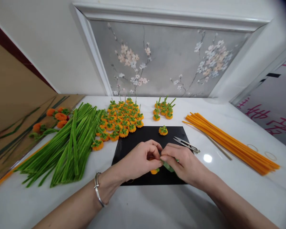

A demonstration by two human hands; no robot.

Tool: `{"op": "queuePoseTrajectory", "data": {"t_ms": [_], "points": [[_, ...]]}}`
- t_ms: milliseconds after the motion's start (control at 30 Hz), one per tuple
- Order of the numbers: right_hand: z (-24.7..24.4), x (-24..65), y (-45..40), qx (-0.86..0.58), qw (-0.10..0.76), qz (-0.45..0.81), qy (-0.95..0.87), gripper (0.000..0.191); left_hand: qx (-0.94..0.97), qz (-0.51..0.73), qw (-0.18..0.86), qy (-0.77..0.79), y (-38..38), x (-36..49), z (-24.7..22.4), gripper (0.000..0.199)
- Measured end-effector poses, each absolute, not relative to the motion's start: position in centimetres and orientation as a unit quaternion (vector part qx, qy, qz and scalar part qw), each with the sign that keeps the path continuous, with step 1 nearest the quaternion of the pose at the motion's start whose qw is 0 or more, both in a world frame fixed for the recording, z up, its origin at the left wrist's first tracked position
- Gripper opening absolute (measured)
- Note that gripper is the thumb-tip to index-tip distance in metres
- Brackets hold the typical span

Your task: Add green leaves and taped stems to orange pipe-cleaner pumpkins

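- the black mat (133, 144) is open at 12 o'clock of the hands, save one orange pumpkin (163, 130) and the snips (186, 144) at 1 o'clock.
- green stems (66, 146) block 9 to 10 o'clock.
- the pumpkin cluster (121, 119) crowds 11 o'clock.
- orange stems (231, 141) bar 2 o'clock.
- bare white table (157, 206) lies open at 6 o'clock.

green stems (69, 143) | orange stems (231, 141) | black mat (133, 143) | white table (157, 206)

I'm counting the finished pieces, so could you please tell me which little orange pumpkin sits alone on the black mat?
It is the pumpkin at the mat's far edge, just beyond the hands; the others are clustered on the white table.
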State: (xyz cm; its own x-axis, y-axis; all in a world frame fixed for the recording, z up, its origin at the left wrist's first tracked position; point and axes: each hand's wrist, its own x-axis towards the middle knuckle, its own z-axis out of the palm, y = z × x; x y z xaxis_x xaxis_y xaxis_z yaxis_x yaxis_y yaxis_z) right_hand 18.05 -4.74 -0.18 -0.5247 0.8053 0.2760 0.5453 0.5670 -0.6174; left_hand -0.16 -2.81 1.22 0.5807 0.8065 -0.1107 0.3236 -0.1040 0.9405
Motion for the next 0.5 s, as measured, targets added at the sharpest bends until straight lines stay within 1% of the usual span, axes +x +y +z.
{"op": "queuePoseTrajectory", "data": {"t_ms": [133, 200, 267, 333, 400, 500], "points": [[-0.4, 17.8, -4.7, -0.372, 0.256, 0.144, -0.880, 0.027, 0.655, 0.206, 0.611, 0.394, -2.6, -0.3, 0.6, 0.011], [-0.2, 17.9, -4.7, -0.367, 0.250, 0.134, -0.886, 0.028, 0.634, 0.203, 0.636, 0.391, -2.5, -0.4, 0.5, 0.011], [0.1, 18.0, -4.8, -0.383, 0.262, 0.184, -0.866, 0.026, 0.619, 0.210, 0.655, 0.380, -2.4, -0.4, 0.5, 0.009], [0.4, 18.1, -4.8, -0.424, 0.279, 0.266, -0.820, 0.023, 0.610, 0.228, 0.662, 0.371, -2.4, -0.3, 0.5, 0.009], [0.6, 18.2, -4.9, -0.456, 0.284, 0.342, -0.771, 0.017, 0.607, 0.243, 0.660, 0.371, -2.4, -0.1, 0.6, 0.013], [0.5, 18.1, -4.9, -0.468, 0.276, 0.412, -0.732, 0.009, 0.627, 0.249, 0.636, 0.374, -2.5, -0.1, 0.6, 0.018]]}}
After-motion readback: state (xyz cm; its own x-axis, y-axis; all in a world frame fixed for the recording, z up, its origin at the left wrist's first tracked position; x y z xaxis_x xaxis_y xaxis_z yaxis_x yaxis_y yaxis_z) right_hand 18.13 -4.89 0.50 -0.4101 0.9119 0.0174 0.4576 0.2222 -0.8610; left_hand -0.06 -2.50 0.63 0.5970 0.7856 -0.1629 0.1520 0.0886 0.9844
